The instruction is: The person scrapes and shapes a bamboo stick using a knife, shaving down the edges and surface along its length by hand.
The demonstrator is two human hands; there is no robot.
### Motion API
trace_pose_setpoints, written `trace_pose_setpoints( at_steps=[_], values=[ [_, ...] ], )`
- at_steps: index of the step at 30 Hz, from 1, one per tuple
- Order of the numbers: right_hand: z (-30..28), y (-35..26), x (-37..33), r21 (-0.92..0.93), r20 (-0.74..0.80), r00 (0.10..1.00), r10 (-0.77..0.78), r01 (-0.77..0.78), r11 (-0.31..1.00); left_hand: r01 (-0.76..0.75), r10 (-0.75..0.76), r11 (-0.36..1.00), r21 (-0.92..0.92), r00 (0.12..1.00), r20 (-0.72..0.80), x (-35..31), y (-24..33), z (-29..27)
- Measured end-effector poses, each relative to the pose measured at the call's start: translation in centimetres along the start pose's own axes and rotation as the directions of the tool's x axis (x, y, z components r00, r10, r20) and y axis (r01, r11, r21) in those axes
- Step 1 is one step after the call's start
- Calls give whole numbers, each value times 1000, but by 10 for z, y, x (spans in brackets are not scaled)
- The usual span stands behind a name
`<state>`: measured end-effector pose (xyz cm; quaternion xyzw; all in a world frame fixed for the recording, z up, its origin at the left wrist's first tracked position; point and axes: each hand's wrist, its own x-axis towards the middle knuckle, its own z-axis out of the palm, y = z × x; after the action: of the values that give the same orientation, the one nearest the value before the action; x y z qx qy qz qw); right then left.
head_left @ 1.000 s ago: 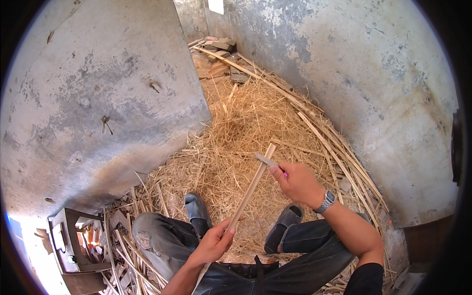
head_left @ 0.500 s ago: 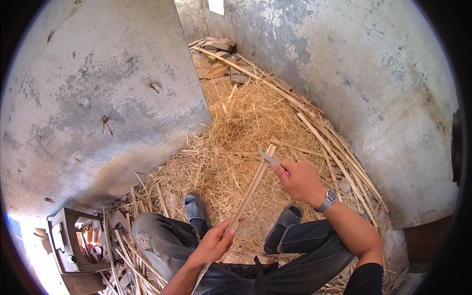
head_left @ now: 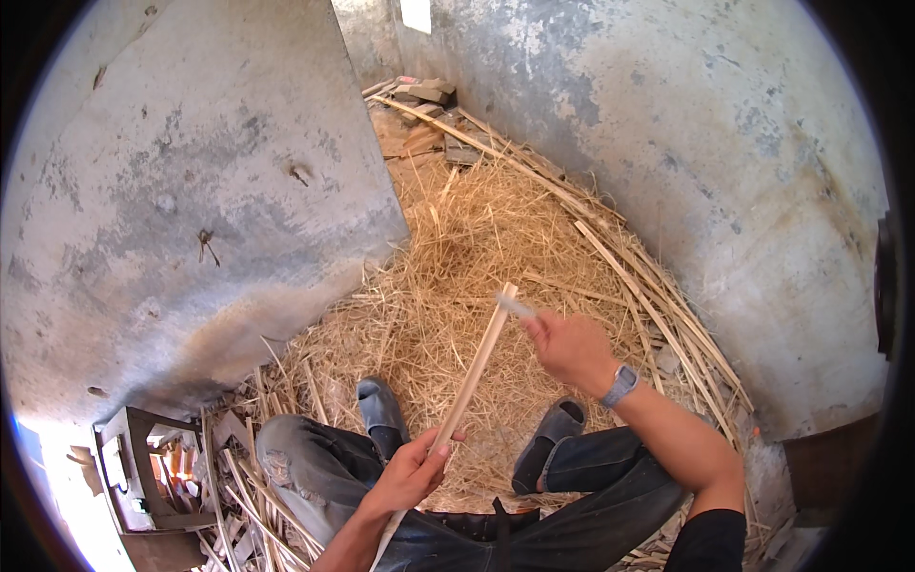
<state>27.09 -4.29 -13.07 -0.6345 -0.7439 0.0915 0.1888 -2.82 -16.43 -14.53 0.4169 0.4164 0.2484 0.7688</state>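
Observation:
A long pale bamboo strip (head_left: 477,368) slants up and away in front of me, its far end above the shavings. My left hand (head_left: 413,472) is closed round its lower part, and the near end runs down beside my left thigh. My right hand (head_left: 570,351), with a grey watch (head_left: 621,384) on the wrist, is closed on a knife. The knife's blade (head_left: 515,305), smeared by motion, crosses the strip close to its far end; whether it touches cannot be told. Most of the knife's handle is hidden in my fingers.
Thin curly shavings (head_left: 477,224) cover the floor between my grey slippers (head_left: 381,408). Long strips (head_left: 634,272) lie along the right wall (head_left: 686,143). Another wall (head_left: 219,143) stands at left, with a dark frame (head_left: 138,467) below it. Bricks (head_left: 426,92) lie at the back.
The strip's far end has shifted slightly left. My right hand and the knife have moved a little left with it, and the blade is now blurred. Both hands keep their hold.

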Motion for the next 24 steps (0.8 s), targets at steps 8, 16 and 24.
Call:
trace_pose_setpoints(
  at_steps=[8,16,24],
  values=[
    [-48,71,22,280,-192,959,207,-149,948,-73,73,997,6,996,42,-1,7,6],
    [-34,-28,1,450,-260,965,-34,152,880,-90,89,995,30,996,22,13,5,9],
    [-20,-47,-18,344,-63,994,-93,109,933,-152,149,986,-67,988,-50,25,20,20]
  ],
)
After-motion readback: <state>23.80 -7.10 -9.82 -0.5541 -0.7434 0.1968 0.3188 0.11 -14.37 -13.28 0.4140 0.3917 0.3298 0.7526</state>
